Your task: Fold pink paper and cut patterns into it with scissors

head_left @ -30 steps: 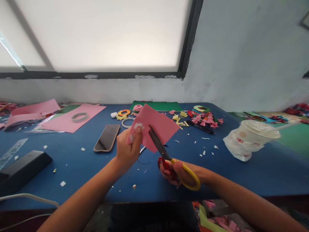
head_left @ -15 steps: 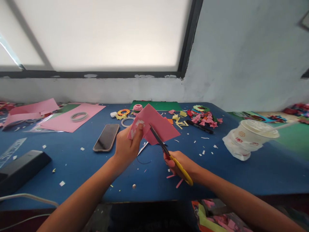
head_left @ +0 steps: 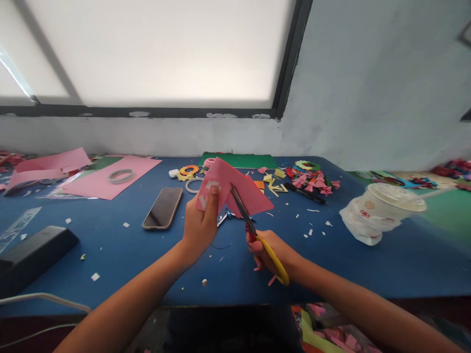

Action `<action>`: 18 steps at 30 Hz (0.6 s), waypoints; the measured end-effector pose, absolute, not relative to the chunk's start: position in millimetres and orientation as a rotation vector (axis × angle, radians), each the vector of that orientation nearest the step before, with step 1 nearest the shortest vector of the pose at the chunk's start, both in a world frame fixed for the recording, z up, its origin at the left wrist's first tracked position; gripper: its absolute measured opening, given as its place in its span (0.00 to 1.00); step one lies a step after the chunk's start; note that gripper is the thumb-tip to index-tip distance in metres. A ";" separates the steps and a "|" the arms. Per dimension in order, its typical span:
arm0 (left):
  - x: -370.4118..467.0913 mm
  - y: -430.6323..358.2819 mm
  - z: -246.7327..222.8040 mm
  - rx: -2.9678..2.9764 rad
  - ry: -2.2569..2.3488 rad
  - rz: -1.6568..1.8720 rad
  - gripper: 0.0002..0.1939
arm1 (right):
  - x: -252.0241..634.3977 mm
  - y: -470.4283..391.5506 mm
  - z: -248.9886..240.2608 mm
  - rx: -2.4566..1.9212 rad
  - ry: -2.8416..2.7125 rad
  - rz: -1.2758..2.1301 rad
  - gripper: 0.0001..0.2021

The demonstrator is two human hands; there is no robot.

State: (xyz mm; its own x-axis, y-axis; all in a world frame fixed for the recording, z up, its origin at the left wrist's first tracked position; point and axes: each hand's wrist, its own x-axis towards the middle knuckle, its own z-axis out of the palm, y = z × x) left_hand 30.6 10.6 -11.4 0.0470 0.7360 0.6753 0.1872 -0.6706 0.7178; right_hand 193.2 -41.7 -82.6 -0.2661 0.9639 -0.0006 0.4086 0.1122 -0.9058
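Note:
My left hand (head_left: 202,215) is closed on a piece of pink paper (head_left: 248,191), thumb pressed over a white marking on its near face. The paper is held up above the table and has a slit running into it. My right hand (head_left: 268,252) grips scissors (head_left: 270,252) by their yellow handles, fingers partly hidden behind them. Their dark blades reach up into the slit, with paper on both sides. A second pair of scissors (head_left: 228,214) lies behind the paper, mostly covered.
A phone (head_left: 163,208) lies on the blue table (head_left: 128,264), left of my hands. A tape roll (head_left: 120,176) rests on pink sheets. Right are a black marker (head_left: 304,193), paper flowers (head_left: 312,179) and a lidded cup (head_left: 382,211). A dark box (head_left: 37,260) sits near left.
The pink paper has tipped left and its slit has opened wider. My right hand and the scissors have shifted slightly left, with the blades still in the paper.

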 end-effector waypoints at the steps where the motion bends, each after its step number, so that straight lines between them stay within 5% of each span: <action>1: 32.4 10.4 -12.7 1.845 0.927 1.667 0.20 | 191.9 -41.1 -82.8 -1.344 -1.750 1.122 0.30; 18: 24.6 14.1 -6.8 1.970 0.914 1.632 0.20 | 199.4 -39.1 -57.4 -1.527 -1.945 0.748 0.27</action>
State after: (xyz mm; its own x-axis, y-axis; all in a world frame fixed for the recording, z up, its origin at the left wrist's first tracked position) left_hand 24.6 14.1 -6.8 0.0939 0.7139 0.6939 0.2189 -0.6947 0.6851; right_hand 199.4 -39.1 -57.4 -0.2024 0.9758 0.0828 0.6688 0.1995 -0.7162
